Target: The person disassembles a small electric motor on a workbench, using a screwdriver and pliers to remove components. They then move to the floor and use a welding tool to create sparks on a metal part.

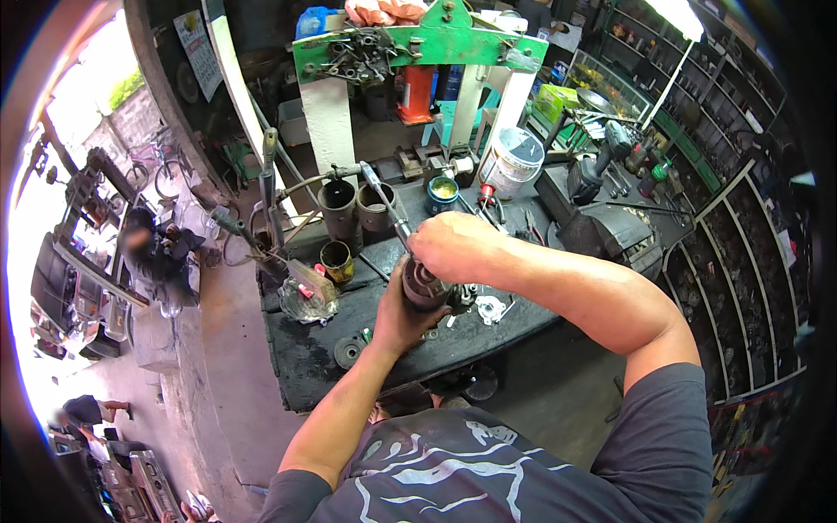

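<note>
My left hand (403,318) is wrapped round a dark cylindrical metal part (423,288) above the black workbench (309,373). My right hand (433,241) is closed at its top, on a long metal tool (392,207) that slants up toward the back; its lower end is hidden by my fingers. Close by lie a white gasket-like piece (490,309), a round metal disc (349,352) and a bagged part (306,302). Two dark metal cylinders (340,218) and a small yellow can (336,263) stand behind my left hand.
At the back are a green press frame (320,61), a white bucket (516,166), a blue tin (440,200) and a cordless drill (593,166). Shelves (732,296) line the right. People (148,253) sit and stand outside at left, near a bicycle (166,179).
</note>
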`<move>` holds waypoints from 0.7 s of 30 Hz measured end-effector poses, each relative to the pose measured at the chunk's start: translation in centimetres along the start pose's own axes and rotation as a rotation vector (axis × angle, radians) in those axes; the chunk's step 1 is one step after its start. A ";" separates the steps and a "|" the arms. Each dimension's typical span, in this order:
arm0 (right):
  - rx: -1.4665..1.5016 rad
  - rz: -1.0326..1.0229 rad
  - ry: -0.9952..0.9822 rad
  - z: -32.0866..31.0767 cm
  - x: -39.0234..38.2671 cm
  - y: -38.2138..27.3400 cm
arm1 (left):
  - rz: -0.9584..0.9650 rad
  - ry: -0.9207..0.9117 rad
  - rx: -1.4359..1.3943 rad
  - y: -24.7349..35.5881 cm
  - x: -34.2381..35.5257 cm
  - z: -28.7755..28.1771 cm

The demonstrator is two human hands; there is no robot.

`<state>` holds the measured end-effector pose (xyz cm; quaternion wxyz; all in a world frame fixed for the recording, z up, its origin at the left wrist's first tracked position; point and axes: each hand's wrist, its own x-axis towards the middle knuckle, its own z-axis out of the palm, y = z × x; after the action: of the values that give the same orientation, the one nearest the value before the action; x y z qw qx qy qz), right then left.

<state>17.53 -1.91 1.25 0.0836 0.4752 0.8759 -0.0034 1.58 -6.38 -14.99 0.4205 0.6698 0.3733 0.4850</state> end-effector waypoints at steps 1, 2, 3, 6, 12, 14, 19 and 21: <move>-0.018 0.022 -0.057 -0.1 0.1 0.1 | 0.043 0.073 0.055 0.4 -0.5 0.0; -0.024 0.042 -0.097 0.0 0.2 0.0 | 0.088 0.141 0.108 0.8 -0.8 0.0; 0.036 0.083 -0.108 -0.2 0.2 0.1 | 0.182 0.169 0.142 1.2 -0.9 -0.2; 0.091 0.115 -0.088 -0.5 0.2 0.3 | 0.328 0.204 0.223 2.5 -1.1 -0.4; 0.103 0.013 -0.062 -1.0 -0.3 0.9 | 0.143 0.222 0.151 4.7 -0.6 0.2; 0.189 0.050 -0.057 -0.7 -0.3 1.1 | 0.165 0.211 0.204 5.2 -0.9 0.5; 0.148 -0.050 -0.058 -0.3 -0.3 1.6 | 0.235 0.211 0.418 5.9 -1.3 0.8; 0.211 -0.035 -0.037 -0.3 -0.4 1.8 | 0.181 0.192 0.420 6.2 -1.2 0.7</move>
<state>19.19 -1.20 1.77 0.0492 0.4657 0.8772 -0.1061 2.59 -9.84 -9.80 0.1897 0.7241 0.4425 0.4939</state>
